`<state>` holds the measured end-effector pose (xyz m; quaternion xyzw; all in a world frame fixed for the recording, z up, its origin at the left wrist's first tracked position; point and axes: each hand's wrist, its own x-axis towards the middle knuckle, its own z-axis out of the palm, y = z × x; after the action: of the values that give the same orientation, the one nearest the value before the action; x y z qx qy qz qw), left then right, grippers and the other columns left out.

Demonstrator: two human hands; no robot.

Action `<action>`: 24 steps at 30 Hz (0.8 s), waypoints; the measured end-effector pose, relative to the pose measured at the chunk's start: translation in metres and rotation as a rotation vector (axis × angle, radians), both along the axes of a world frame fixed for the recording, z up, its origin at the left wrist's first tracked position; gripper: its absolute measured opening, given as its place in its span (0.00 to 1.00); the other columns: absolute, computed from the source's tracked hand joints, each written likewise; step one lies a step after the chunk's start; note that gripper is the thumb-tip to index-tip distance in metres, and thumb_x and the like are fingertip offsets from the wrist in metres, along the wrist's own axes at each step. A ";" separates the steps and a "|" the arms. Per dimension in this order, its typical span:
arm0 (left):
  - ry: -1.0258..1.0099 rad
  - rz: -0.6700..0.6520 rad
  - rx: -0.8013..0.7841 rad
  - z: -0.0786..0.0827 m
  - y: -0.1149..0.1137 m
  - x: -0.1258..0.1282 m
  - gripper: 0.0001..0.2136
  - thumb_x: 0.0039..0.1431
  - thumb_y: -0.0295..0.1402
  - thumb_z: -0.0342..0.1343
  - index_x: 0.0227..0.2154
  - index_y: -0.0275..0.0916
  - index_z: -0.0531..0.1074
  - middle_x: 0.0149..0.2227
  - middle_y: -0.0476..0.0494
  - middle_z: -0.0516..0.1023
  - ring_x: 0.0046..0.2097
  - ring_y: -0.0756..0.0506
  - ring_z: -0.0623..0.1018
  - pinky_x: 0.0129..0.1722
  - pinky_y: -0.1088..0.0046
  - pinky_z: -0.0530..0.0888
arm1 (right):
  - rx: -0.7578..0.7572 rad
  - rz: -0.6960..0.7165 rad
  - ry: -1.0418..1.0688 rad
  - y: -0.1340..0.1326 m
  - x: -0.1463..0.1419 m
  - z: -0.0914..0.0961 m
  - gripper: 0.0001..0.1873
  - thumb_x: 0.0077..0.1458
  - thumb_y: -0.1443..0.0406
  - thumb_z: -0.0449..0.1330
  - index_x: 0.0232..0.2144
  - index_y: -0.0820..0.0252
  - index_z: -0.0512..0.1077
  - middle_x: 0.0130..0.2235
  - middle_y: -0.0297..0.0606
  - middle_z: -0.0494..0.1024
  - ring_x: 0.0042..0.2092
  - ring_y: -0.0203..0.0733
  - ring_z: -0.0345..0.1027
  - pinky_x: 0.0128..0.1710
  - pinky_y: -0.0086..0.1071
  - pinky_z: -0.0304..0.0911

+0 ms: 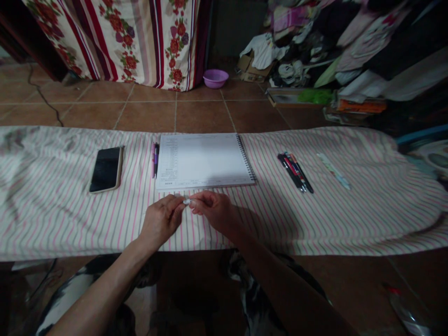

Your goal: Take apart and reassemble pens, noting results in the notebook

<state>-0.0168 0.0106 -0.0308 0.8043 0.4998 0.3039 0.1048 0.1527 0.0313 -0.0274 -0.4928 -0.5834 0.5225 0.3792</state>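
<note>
My left hand [163, 217] and my right hand [217, 211] meet just in front of the spiral notebook [210, 158]. Between their pinched fingertips is a small white object [186, 201], too small to make out its kind. Both hands are closed on it, one from each side. The notebook lies open at a mostly blank page, with a printed column down its left side and the spiral on the right. Two pens [155, 160], one of them purple, lie along its left edge.
A smartphone [105, 170] lies at the left on the striped cloth [80, 219]. Several pens [296, 171] are bunched to the right of the notebook, and a pale, patterned pen-like stick [333, 171] lies beyond them. A purple basin [215, 78] stands on the tiled floor behind.
</note>
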 end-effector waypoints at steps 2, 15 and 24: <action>0.034 0.004 0.027 0.000 0.000 0.000 0.10 0.60 0.31 0.47 0.39 0.36 0.70 0.31 0.42 0.74 0.32 0.47 0.75 0.32 0.72 0.73 | 0.007 -0.007 -0.002 -0.001 0.000 -0.001 0.06 0.48 0.64 0.59 0.30 0.60 0.74 0.23 0.32 0.77 0.25 0.33 0.72 0.26 0.25 0.67; 0.041 0.027 0.044 0.000 0.001 0.001 0.09 0.60 0.31 0.46 0.39 0.35 0.70 0.31 0.42 0.74 0.33 0.47 0.74 0.33 0.72 0.73 | -0.059 -0.006 0.040 0.001 -0.001 0.005 0.08 0.48 0.64 0.59 0.32 0.60 0.75 0.24 0.33 0.79 0.27 0.35 0.74 0.28 0.27 0.69; 0.080 0.029 0.049 -0.001 0.000 0.001 0.08 0.60 0.31 0.46 0.37 0.36 0.69 0.31 0.42 0.74 0.33 0.47 0.74 0.33 0.72 0.72 | 0.013 -0.010 -0.035 -0.002 -0.001 0.001 0.07 0.48 0.64 0.58 0.31 0.60 0.74 0.25 0.33 0.78 0.27 0.36 0.74 0.28 0.27 0.68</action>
<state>-0.0156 0.0104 -0.0314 0.8107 0.5077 0.2852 0.0606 0.1521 0.0296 -0.0262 -0.5023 -0.5910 0.5079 0.3747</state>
